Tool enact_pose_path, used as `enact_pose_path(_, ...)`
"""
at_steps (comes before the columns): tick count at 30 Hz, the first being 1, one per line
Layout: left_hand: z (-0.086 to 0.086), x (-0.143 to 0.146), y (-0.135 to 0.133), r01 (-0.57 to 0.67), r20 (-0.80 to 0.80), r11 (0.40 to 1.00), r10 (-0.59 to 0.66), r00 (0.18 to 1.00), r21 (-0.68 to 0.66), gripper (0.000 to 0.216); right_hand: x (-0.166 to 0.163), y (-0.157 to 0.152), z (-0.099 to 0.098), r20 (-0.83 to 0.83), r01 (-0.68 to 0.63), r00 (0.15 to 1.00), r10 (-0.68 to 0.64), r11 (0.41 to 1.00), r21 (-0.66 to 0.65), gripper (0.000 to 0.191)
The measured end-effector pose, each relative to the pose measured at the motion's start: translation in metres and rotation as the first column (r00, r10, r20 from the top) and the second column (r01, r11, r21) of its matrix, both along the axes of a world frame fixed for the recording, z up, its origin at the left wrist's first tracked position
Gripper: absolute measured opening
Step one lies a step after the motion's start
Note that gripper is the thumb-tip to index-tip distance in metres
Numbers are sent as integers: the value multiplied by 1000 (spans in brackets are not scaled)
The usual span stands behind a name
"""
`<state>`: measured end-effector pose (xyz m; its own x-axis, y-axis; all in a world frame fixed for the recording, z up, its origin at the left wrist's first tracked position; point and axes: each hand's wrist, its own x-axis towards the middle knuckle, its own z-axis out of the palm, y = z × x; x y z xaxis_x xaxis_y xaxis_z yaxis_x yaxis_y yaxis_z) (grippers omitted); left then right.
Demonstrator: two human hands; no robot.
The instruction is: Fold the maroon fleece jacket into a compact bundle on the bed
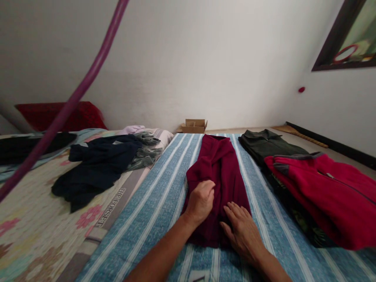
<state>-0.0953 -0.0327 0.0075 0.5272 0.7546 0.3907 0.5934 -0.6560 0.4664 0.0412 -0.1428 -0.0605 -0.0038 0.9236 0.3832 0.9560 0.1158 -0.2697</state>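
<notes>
A maroon top (219, 164) lies lengthwise on the blue striped cloth in front of me, its sides folded in to a long narrow shape. My left hand (201, 200) is closed over its left side, the fingers curled in on the fabric. Lower down on the right, my right hand (242, 227) lies flat with its fingers stretched out, palm against the top. Part of the lower edge is hidden under this hand.
Right of the top lie a folded red fleece jacket (329, 196) and a dark green garment (270, 143). Navy clothing (100, 164) is spread on the flowered bed cover (47, 219) at left. A cardboard box (194, 126) stands by the wall. A purple pole (79, 88) crosses the left foreground.
</notes>
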Motion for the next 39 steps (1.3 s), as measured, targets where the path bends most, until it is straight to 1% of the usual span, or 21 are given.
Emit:
enact_pose_path(2, 6, -13, 11, -172, -12, 984, 173, 985, 40, 35, -1, 0, 0, 11, 7, 1000, -7, 1000, 0, 40)
enact_pose_path(3, 6, -18, 16, -222, -54, 975, 223, 973, 33, 43, -1, 0, -1, 16, 11, 1000, -11, 1000, 2, 40)
enact_pose_path(4, 5, -21, 20, -246, -113, 969, 246, 963, 10, 54, -2, 0, -1, 19, 12, 1000, -12, 1000, 5, 40)
enact_pose_path(5, 2, -23, 24, -254, -176, 967, 246, 953, -24, 64, -2, 0, -1, 22, 10, 1000, -10, 1000, 8, 40)
enact_pose_path(6, -1, -23, 27, -256, -230, 965, 238, 944, -54, 69, -2, 0, 0, 24, 7, 1000, -7, 1000, 10, 40)
enact_pose_path(7, -5, -22, 29, -257, -269, 964, 230, 935, -67, 68, -2, 0, 0, 26, 3, 1000, -4, 1000, 11, 40)
enact_pose_path(9, -11, -19, 34, -240, -306, 970, 217, 927, -40, 48, -2, 0, 0, 32, -3, 999, 3, 1000, 10, 40)
enact_pose_path(11, -13, -17, 39, -185, -322, 983, 171, 931, -14, 33, -2, 0, 0, 42, -7, 999, 6, 1000, 7, 41)
enact_pose_path(13, -9, -17, 45, -120, -339, 992, 99, 936, -44, 31, -1, 0, 0, 58, -6, 998, 6, 1000, 3, 41)
enact_pose_path(15, -1, -18, 49, -82, -341, 992, 44, 939, -97, 35, -1, 1, -1, 78, -5, 997, 5, 1000, 2, 41)
enact_pose_path(17, 9, -15, 49, -70, -295, 991, 35, 955, -110, 35, -2, 1, -2, 96, 2, 995, -2, 1000, 9, 40)
enact_pose_path(20, 27, 1, 38, -28, -107, 999, 25, 994, -34, 31, -2, 1, -5, 117, 2, 993, -6, 999, 32, 39)
enact_pose_path(22, 36, 21, 25, 39, 42, 998, -41, 998, 49, 31, -1, 1, -9, 131, -4, 991, -3, 998, 56, 38)
enact_pose_path(24, 38, 43, 13, 144, 133, 982, -160, 978, 120, 28, 2, 1, -13, 145, -26, 989, 14, 997, 78, 38)
enact_pose_path(26, 31, 61, 3, 244, 154, 958, -267, 951, 150, 24, 7, 2, -17, 162, -80, 985, 65, 993, 88, 38)
enact_pose_path(28, 16, 71, -3, 304, 119, 944, -319, 940, 127, 23, 13, 4, -21, 170, -143, 977, 126, 985, 94, 34)
enact_pose_path(31, -9, 69, -5, 336, 34, 940, -338, 940, 58, 23, 17, 5, -23, 166, -191, 971, 171, 975, 114, 30)
enact_pose_path(33, -20, 62, -5, 346, 2, 938, -346, 938, 22, 20, 15, 4, -23, 160, -186, 973, 166, 975, 123, 30)
enact_pose_path(35, -26, 56, -4, 352, -2, 936, -352, 936, -4, 16, 12, 3, -22, 147, -162, 979, 144, 980, 119, 29)
enact_pose_path(39, -29, 51, -4, 340, 17, 939, -340, 940, -51, 9, 6, 1, -19, 124, -143, 984, 128, 982, 122, 27)
